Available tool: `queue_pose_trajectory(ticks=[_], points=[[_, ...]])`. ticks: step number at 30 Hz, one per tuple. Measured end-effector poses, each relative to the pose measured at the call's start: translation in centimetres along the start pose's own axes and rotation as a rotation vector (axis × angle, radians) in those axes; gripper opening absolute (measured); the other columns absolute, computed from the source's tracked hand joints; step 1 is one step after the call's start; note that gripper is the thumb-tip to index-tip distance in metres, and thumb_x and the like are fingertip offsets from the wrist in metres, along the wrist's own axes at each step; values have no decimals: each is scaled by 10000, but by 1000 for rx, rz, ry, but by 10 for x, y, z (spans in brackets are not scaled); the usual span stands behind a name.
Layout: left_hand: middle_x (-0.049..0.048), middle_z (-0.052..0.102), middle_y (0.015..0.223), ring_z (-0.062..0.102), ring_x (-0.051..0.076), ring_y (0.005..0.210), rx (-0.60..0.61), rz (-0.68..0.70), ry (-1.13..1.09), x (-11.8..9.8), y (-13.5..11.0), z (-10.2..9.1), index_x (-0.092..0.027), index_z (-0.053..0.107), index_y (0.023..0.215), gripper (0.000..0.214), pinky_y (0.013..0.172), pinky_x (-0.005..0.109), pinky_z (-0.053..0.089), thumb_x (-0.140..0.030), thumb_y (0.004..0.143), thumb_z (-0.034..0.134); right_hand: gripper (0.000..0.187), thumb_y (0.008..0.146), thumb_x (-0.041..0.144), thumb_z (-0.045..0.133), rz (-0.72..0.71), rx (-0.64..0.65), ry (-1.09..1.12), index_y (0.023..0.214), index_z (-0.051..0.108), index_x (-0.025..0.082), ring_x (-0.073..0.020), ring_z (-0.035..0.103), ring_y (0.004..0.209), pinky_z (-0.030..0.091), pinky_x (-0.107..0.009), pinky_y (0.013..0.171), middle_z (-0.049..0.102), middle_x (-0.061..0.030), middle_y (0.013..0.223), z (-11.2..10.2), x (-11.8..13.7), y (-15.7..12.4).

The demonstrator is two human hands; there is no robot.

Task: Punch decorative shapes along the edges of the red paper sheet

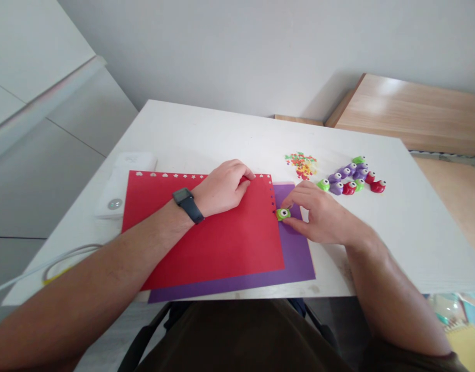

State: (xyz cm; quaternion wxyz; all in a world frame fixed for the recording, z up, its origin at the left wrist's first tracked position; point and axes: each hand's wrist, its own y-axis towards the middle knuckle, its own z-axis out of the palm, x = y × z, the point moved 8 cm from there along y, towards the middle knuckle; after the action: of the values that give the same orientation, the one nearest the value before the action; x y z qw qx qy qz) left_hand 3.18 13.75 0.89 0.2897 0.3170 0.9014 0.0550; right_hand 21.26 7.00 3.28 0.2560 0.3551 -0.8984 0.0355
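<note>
Green craft punch (pixel 283 214) pinched in right hand (pixel 322 214) at red paper's (pixel 206 243) edge; left hand (pixel 222 188) rests curled on it.

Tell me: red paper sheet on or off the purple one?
On: the red paper sheet covers most of the purple paper sheet, which shows past its right and bottom edges.

A single head-worn camera looks forward and down from above the person's torso (pixel 241 336), facing across a table (pixel 206 134) toward a wall (pixel 237 46). It is close to the work, with the left hand (pixel 222 188) and right hand (pixel 322 217) near mid-frame.
</note>
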Motion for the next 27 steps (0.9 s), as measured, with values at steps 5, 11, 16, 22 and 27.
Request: queue_pose_trajectory(ticks=[5, 11, 16, 22, 27], points=[[97, 722, 1104, 681, 257, 1095, 12, -6, 1, 0, 0, 0, -162, 697, 1039, 175, 1041, 416, 546, -166, 943, 551, 224, 821, 146, 757, -19, 0, 7, 1011, 687, 239, -251, 622, 950, 469, -416, 925, 723, -33, 935, -1, 3, 0], [93, 724, 1105, 682, 249, 1091, 24, -8, 12, -2, 2, -1, -165, 696, 1043, 183, 1043, 406, 543, -162, 938, 546, 209, 828, 155, 754, -10, -1, 0, 1012, 694, 232, -248, 619, 956, 472, -413, 921, 724, -36, 949, -1, 2, -1], [92, 728, 1096, 683, 248, 1079, 18, -13, 11, -3, 4, -4, -173, 694, 1035, 181, 1030, 406, 549, -173, 933, 545, 191, 842, 172, 747, -13, 0, -2, 1017, 698, 230, -252, 618, 944, 480, -419, 911, 723, -44, 943, -2, 4, -2], [92, 738, 1103, 689, 255, 1078, 40, -41, 11, -3, 8, -4, -183, 707, 1035, 194, 1035, 426, 550, -189, 924, 549, 189, 849, 172, 744, -26, -22, -3, 1022, 702, 235, -254, 636, 952, 485, -427, 925, 745, -46, 971, -4, 5, -1], [94, 743, 1109, 694, 257, 1085, 47, -48, 21, -1, 9, -4, -177, 715, 1041, 203, 1039, 421, 551, -206, 928, 549, 193, 842, 170, 744, -10, -17, -19, 1020, 704, 233, -259, 643, 951, 488, -428, 921, 743, -54, 966, -3, 2, -1]])
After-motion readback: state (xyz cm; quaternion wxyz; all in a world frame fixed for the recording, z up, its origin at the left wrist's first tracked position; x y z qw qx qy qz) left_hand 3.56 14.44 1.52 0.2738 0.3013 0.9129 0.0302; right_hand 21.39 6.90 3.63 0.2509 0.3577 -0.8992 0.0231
